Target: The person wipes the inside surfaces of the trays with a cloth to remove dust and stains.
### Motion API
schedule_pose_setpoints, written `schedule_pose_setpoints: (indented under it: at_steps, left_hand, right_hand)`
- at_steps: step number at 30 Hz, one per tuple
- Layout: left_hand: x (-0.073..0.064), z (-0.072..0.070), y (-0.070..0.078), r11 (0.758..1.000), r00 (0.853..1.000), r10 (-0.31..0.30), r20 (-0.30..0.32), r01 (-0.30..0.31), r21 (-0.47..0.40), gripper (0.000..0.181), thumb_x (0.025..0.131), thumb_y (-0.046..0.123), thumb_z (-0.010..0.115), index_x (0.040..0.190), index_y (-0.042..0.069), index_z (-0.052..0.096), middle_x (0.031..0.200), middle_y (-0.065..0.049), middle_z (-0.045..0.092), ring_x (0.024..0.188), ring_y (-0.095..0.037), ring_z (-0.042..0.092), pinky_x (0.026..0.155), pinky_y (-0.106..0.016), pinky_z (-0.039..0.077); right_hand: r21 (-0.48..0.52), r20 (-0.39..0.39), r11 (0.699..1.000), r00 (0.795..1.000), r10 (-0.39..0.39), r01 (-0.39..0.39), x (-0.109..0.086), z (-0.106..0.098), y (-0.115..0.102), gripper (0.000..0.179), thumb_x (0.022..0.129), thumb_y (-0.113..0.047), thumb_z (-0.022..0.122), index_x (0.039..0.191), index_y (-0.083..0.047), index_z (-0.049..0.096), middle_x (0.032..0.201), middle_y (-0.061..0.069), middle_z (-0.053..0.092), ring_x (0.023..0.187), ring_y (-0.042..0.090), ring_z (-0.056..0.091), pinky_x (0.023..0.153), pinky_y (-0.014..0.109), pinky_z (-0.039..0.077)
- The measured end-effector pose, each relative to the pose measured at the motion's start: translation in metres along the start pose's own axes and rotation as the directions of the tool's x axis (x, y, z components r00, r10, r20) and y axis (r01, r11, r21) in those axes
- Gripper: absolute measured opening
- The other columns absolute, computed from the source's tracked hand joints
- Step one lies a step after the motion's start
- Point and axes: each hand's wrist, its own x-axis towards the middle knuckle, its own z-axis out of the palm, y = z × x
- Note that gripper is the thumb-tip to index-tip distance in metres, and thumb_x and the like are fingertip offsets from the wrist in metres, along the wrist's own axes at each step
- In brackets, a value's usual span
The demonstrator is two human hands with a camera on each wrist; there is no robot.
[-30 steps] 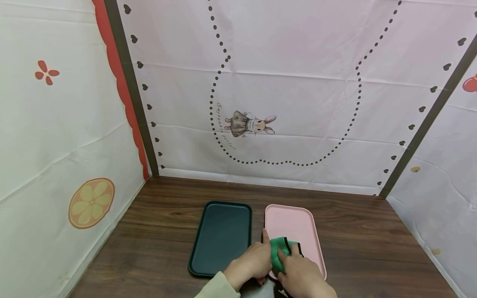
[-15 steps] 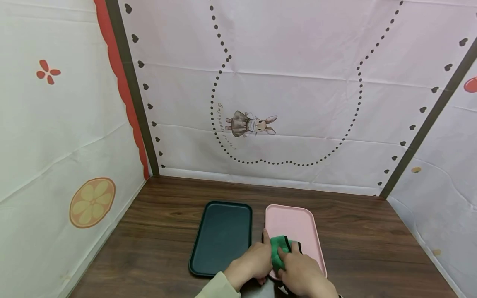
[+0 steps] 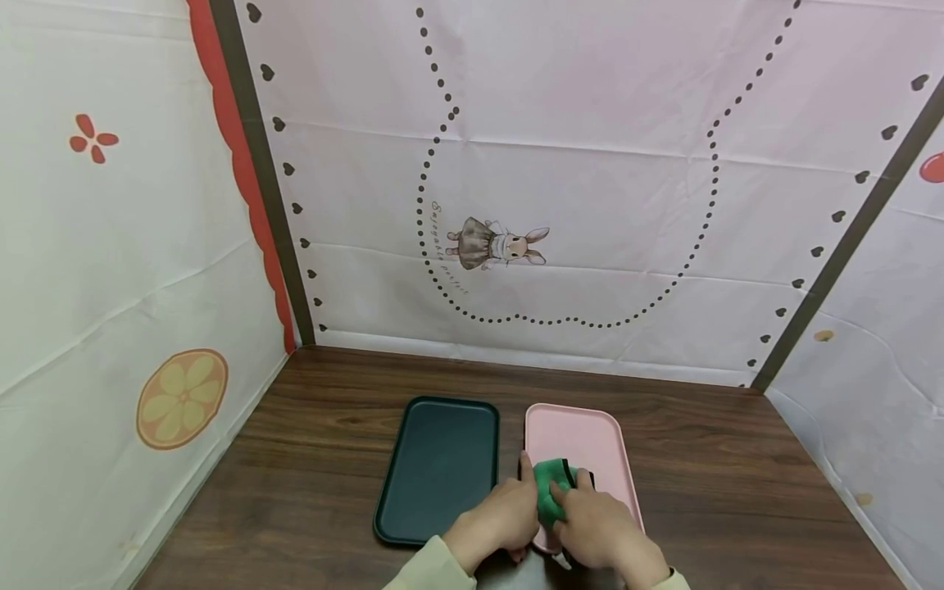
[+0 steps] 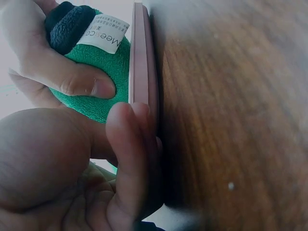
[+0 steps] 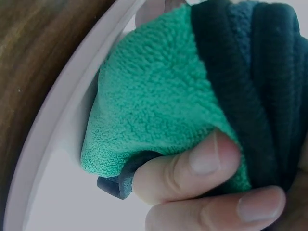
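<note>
My right hand (image 3: 599, 526) grips a folded green cloth (image 3: 549, 475) against the surface of the pink tray (image 3: 574, 431). The cloth is fluffy, with a dark edging and blue-grey layers in the right wrist view. A white printed label (image 4: 107, 34) is sewn to it in the left wrist view, where the right thumb presses the green side. At the tray's left rim, my left hand (image 3: 507, 510) holds the edge, its index finger stretched along the side. Other left fingers curl against the rim in the left wrist view. Both hands hide the tray's near end.
Left of the pink tray lies a dark green tray (image 3: 442, 469) on the brown wooden table (image 3: 295, 492). Printed white cloth walls (image 3: 590, 205) enclose the table at the back and both sides. Something grey and white, partly hidden, lies below the hands.
The right hand and the green cloth have slid a little farther from me along the pink tray. The left hand stays at the rim.
</note>
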Motion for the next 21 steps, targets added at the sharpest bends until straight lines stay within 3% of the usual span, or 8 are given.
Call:
schedule_pose_setpoints:
  at_steps: [11,21]
  left_hand:
    - [0.000,0.000,-0.001,1.000,1.000,0.016,0.008,-0.016,0.016,0.086,0.095,-0.006,0.058,0.164,-0.005,0.007,0.054,-0.012,0.062,0.033,-0.013,0.051,0.035,-0.025,0.040]
    - [-0.001,-0.001,0.000,1.000,1.000,0.006,0.015,-0.006,0.003,0.085,0.097,-0.003,0.058,0.165,-0.003,0.006,0.056,-0.013,0.063,0.034,-0.015,0.052,0.036,-0.027,0.041]
  right_hand:
    - [0.014,0.033,1.000,0.999,0.001,-0.001,0.008,-0.007,0.001,0.054,0.089,-0.021,0.074,0.140,-0.006,0.066,0.134,0.031,0.055,0.088,0.041,0.070,0.069,0.058,0.056]
    - [0.015,0.064,1.000,0.998,0.007,-0.008,0.018,-0.012,0.003,0.052,0.089,-0.018,0.071,0.139,-0.004,0.066,0.122,0.027,0.056,0.074,0.029,0.061,0.063,0.051,0.053]
